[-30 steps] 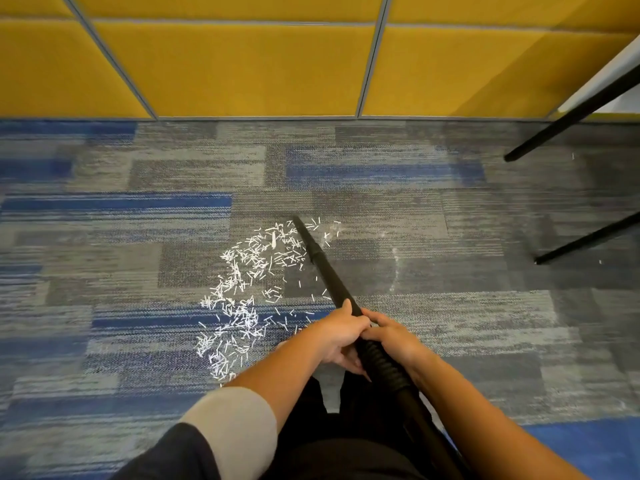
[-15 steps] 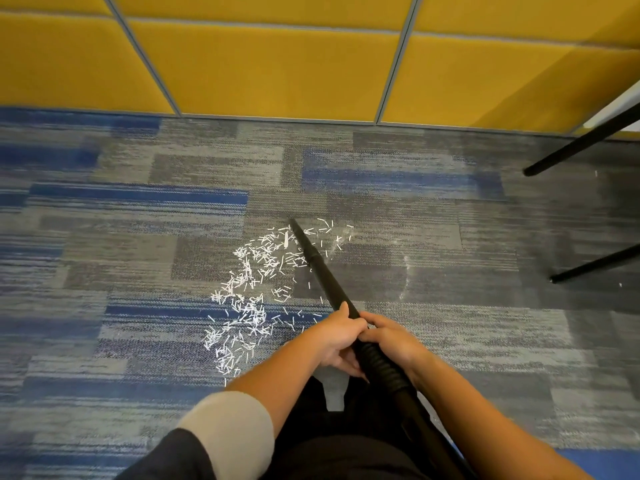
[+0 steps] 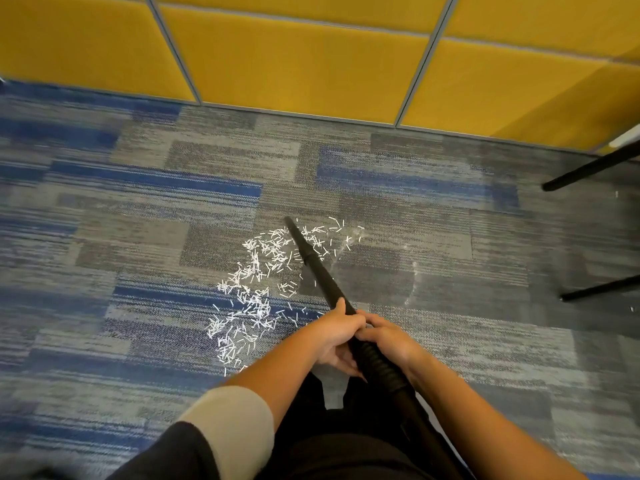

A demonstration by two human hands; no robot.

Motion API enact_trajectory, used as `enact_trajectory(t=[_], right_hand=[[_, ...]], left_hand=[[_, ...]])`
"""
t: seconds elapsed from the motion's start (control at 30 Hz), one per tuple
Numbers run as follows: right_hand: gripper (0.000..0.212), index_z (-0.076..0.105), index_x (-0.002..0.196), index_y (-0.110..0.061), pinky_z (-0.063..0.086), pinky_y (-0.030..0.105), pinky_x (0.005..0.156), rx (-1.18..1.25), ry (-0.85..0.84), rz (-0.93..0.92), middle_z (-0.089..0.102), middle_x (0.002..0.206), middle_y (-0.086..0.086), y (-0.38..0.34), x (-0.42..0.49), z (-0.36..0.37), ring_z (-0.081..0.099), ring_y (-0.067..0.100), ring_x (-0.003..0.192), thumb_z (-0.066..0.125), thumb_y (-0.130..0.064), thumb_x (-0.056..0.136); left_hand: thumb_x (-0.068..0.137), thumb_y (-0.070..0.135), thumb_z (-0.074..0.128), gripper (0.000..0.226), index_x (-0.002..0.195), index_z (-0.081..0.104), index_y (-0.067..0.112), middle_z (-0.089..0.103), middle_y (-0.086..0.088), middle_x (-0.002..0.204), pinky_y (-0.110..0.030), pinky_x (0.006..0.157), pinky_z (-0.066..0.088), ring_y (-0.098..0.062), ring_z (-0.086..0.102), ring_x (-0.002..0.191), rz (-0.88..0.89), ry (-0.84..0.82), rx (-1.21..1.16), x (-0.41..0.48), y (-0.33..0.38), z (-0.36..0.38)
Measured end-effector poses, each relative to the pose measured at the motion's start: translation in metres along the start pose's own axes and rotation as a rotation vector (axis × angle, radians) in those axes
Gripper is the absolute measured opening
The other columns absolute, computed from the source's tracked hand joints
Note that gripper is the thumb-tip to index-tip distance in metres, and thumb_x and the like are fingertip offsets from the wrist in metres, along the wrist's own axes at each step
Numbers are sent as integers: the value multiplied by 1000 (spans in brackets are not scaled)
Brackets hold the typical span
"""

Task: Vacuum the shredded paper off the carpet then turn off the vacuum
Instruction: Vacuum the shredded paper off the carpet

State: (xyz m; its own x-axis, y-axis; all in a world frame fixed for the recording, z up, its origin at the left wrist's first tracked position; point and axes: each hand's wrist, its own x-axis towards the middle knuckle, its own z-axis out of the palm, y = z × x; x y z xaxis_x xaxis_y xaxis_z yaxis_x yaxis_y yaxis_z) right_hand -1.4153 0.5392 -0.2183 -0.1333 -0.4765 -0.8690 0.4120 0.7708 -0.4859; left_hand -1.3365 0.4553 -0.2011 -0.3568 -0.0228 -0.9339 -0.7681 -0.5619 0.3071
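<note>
The black vacuum wand (image 3: pixel 313 263) is gripped by the left hand (image 3: pixel 334 336) and right hand (image 3: pixel 389 339), fingers curled round it. Its tip is set among the shredded paper (image 3: pixel 256 282) scattered on the carpet (image 3: pixel 138 237).

Left hand (image 3: pixel 333 336) and right hand (image 3: pixel 390 340) clench side by side.

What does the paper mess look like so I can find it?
Find the yellow wall, then look down at the grey and blue carpet. The shredded paper lies around the tip of the black vacuum tube and left of it. It is many tiny bright white strips, unlike the faint dusty smear on the right.
</note>
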Motion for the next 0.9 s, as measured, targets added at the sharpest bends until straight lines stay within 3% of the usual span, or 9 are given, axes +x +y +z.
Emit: enact_trajectory(t=[0.1,0.23,0.37,0.47,0.53,0.63,0.73,0.8,0.9], right_hand=[[50,47,136,-13,50,25,48,20,15,4,62,82,10,-6,-1,0,60,19,61,47,5,88],[48,50,132,-10,51,26,51,-8,-51,-7,63,81,12,-11,-1,9,61,18,59,44,8,88],[48,52,131,-10,53,28,63,-75,-68,1,66,91,14,-8,5,24,62,23,72,47,9,87],[42,55,124,-6,52,22,53,-111,-108,9,65,83,12,-5,4,33,62,20,65,46,11,87],[37,58,117,-8,51,21,52,-135,-114,9,65,79,11,-6,4,36,62,18,61,46,10,88],[38,61,112,-19,52,28,56,-138,-127,13,67,79,12,-7,4,31,62,19,60,47,7,88],[38,59,103,-22,49,24,43,-106,-137,2,62,71,11,-10,1,28,59,15,49,43,9,88],[37,58,106,-20,48,23,39,-72,-129,11,60,70,12,-12,-1,29,57,15,45,42,9,88],[47,51,129,-17,49,23,41,-74,-86,55,62,77,12,-11,3,34,59,18,53,48,6,88]], left_hand=[[96,18,43,77,149,-10,39,61,-9,84,-37,54,57,-20,60,59,22,11,2,4,1,-1],[94,12,44,82,149,-12,36,61,-10,93,-40,54,57,-21,63,63,25,19,-38,1,-4,-9],[97,10,40,75,147,-12,33,58,-11,78,-35,45,55,-19,62,49,23,40,-92,-6,-16,-21],[100,22,40,66,147,-5,31,58,-9,75,-37,57,56,-20,61,54,-1,36,-111,-10,-26,-26],[99,27,42,65,147,-2,29,59,-9,69,-36,52,56,-19,61,50,-21,44,-116,-10,-28,-29],[99,24,44,74,148,-11,33,59,-10,71,-36,49,55,-21,61,52,-4,48,-144,-7,-27,-28],[99,23,43,78,148,-18,32,58,-11,71,-38,57,55,-20,58,52,14,25,-135,-5,-24,-27],[99,23,43,84,144,-28,35,59,-10,67,-37,55,55,-19,58,44,20,25,-129,-2,-24,-27],[100,23,43,81,146,-22,35,59,-11,70,-40,58,56,-19,59,45,28,34,-154,-6,-27,-31]])
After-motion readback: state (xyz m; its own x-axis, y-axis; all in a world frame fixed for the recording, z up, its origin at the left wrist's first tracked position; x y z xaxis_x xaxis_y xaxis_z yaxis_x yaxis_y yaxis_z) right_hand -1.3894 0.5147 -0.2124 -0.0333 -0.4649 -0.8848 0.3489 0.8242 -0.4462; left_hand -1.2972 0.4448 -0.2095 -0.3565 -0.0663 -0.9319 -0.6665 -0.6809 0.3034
